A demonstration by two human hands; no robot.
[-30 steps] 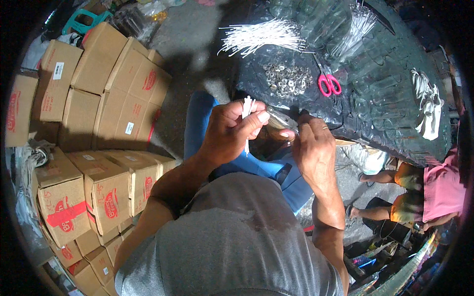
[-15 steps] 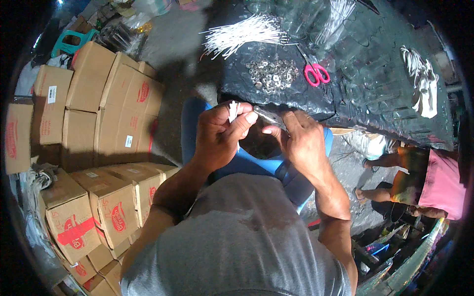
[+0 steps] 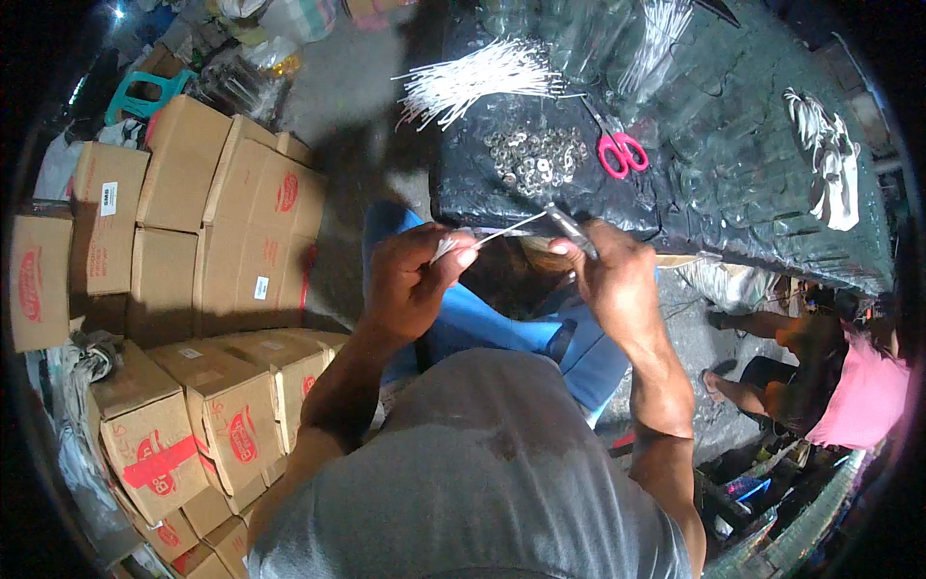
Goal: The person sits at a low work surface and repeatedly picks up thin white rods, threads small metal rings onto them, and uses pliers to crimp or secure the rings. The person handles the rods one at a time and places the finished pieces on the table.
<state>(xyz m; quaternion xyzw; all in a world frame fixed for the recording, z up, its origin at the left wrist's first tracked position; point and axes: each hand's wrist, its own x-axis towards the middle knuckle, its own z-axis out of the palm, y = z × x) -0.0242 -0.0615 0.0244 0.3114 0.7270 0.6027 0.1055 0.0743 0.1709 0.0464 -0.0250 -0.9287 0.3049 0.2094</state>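
Observation:
My left hand is closed around a few thin white wicks; one of them stretches out to the right from between thumb and fingers. The wick's far tip meets the jaws of metal pliers, which my right hand grips. Whether the jaws are squeezed on the tip is too small to tell. Just beyond, on the black-covered table, lies a heap of small round metal wick tabs. Behind the heap is a pile of white wicks, and pink-handled scissors rest to its right.
Clear glass jars crowd the table's right side, with another wick bundle and white gloves among them. Cardboard boxes are stacked at my left. A person in a pink top is at the right.
My hands have moved apart, and a length of wick now spans from my left fingers to the pliers. The person at the right has shifted slightly.

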